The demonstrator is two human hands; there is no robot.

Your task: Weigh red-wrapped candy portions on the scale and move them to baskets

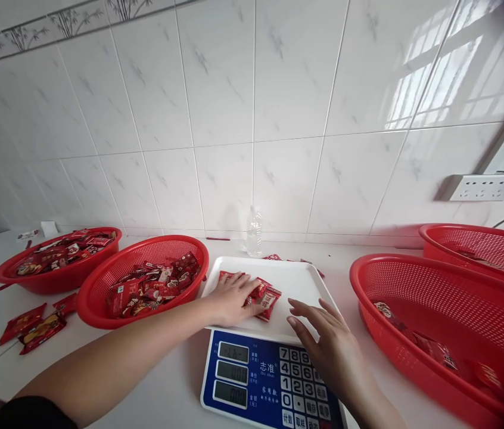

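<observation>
Flat, glossy red plastic packets [270,300] could slide off the rectangular white tray [294,275] if the left hand [233,300], grip unclear, pushes sideways; right hand [327,333] empty.

Red galore: packets [271,302] and baskets [439,286] were drenched in it, the scale panel [268,381] was splashed blue, the pan [296,277] coloured white, the tiles [292,89] veined grey!

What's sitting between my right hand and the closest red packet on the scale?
Nothing but bare white tray shows between your right hand and the nearest red packet, as seen in the head view.
</observation>
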